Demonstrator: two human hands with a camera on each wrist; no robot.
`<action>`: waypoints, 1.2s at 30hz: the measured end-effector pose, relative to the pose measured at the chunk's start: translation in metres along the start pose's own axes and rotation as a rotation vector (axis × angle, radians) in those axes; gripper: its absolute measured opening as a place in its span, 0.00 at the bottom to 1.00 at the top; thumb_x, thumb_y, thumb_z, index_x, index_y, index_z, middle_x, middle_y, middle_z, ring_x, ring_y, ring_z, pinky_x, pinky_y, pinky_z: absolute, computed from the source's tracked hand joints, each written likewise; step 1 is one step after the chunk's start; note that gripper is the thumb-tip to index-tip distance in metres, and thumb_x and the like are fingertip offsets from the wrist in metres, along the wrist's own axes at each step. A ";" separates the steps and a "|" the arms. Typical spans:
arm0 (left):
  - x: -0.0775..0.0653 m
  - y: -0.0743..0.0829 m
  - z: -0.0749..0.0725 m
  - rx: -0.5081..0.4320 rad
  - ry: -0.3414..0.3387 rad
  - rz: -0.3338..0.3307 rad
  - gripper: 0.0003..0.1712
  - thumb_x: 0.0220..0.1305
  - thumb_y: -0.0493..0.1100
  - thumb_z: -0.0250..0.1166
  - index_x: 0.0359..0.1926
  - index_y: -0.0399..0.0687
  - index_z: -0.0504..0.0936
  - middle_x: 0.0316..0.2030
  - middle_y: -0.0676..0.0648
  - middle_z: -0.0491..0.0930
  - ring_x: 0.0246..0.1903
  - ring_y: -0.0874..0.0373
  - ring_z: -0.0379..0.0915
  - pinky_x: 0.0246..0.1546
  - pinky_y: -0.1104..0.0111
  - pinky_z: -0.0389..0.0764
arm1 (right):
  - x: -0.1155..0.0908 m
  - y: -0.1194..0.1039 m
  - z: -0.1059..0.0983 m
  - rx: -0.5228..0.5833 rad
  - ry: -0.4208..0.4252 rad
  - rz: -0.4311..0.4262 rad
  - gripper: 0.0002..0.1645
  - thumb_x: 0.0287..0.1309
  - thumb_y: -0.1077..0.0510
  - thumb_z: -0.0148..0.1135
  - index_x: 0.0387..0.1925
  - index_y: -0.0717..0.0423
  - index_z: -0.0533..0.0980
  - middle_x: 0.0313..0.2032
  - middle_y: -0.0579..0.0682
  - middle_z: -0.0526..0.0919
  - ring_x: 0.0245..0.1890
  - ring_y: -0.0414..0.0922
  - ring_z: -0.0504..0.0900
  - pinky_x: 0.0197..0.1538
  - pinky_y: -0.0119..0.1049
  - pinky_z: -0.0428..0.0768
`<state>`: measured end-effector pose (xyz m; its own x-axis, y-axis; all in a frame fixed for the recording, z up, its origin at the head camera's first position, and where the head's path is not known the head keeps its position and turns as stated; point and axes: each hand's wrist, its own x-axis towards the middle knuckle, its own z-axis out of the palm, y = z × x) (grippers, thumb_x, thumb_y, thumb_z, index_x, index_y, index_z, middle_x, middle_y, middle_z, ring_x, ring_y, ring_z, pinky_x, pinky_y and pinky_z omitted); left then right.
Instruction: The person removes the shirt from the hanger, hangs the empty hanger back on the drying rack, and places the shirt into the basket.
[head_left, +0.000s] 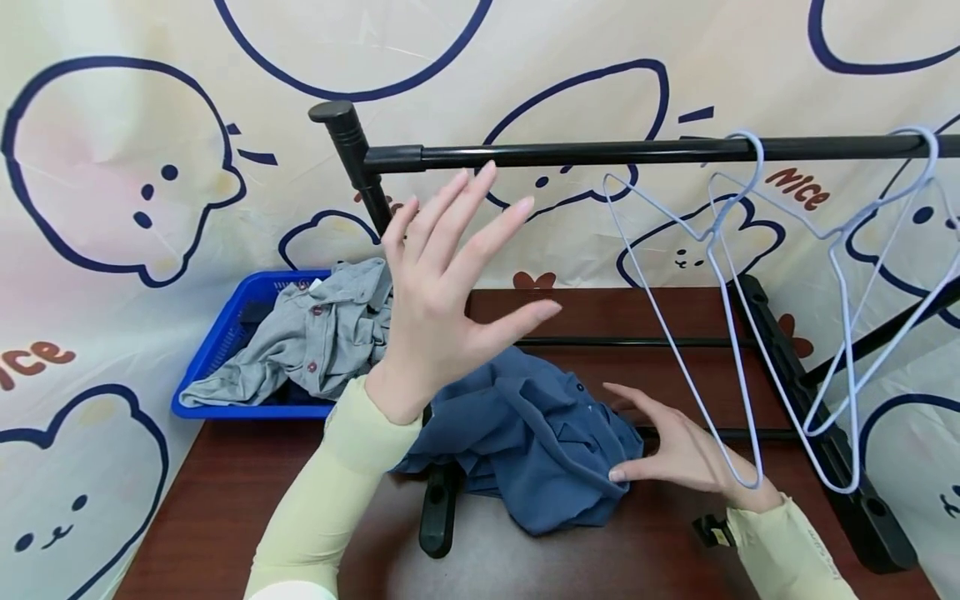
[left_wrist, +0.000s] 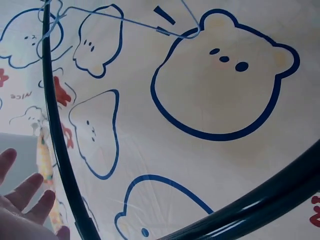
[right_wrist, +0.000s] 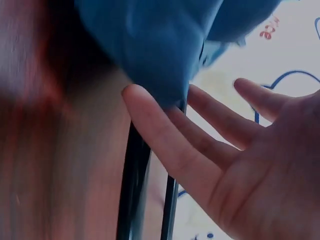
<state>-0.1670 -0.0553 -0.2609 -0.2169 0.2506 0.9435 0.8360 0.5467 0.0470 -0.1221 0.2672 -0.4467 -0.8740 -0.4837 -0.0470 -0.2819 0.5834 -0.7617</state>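
Note:
A crumpled blue garment [head_left: 525, 433] with dark buttons lies over the lower part of a black rack. Beside its right edge, my right hand [head_left: 675, 450] is spread with thumb and fingers apart, the thumb tip right at the cloth. In the right wrist view, the fingers of this hand [right_wrist: 200, 145] reach along the hanging blue cloth [right_wrist: 150, 50]. My left hand [head_left: 442, 300] is raised in the air, fingers extended, below the left end of the black top bar [head_left: 570, 155] and holding nothing. Its fingers [left_wrist: 25, 192] show at the lower left of the left wrist view.
Two light-blue wire hangers [head_left: 731, 333] hang from the bar at the right. A blue basket [head_left: 217, 358] with a grey buttoned garment [head_left: 322, 325] stands at the left. The rack's black foot [head_left: 437, 512] rests on the brown table [head_left: 247, 500]; another foot [head_left: 862, 500] is at the right.

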 end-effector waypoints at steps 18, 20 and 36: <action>-0.118 -0.007 0.009 -0.039 -0.613 -0.267 0.54 0.58 0.82 0.57 0.79 0.62 0.61 0.79 0.51 0.48 0.75 0.49 0.51 0.68 0.43 0.57 | 0.007 -0.022 0.038 -0.041 0.059 -0.036 0.67 0.45 0.43 0.83 0.80 0.36 0.52 0.73 0.50 0.63 0.68 0.53 0.67 0.61 0.60 0.70; -0.133 -0.004 0.013 -0.028 -0.716 -0.309 0.56 0.56 0.83 0.56 0.80 0.68 0.57 0.80 0.52 0.43 0.76 0.47 0.48 0.67 0.40 0.58 | 0.009 -0.022 0.042 -0.063 0.090 -0.053 0.62 0.49 0.50 0.81 0.80 0.35 0.54 0.71 0.50 0.65 0.67 0.53 0.69 0.61 0.58 0.72; -0.185 -0.003 0.025 0.033 -1.111 -0.521 0.69 0.38 0.74 0.79 0.79 0.79 0.51 0.81 0.46 0.36 0.75 0.36 0.44 0.54 0.28 0.65 | 0.035 -0.016 0.044 -0.136 0.340 -0.236 0.39 0.54 0.75 0.70 0.64 0.44 0.78 0.54 0.41 0.79 0.54 0.41 0.79 0.52 0.44 0.80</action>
<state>-0.1417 -0.0836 -0.4440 -0.8466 0.5319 0.0216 0.5112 0.8011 0.3112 -0.1307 0.2121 -0.4649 -0.8535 -0.3848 0.3514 -0.5194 0.5742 -0.6329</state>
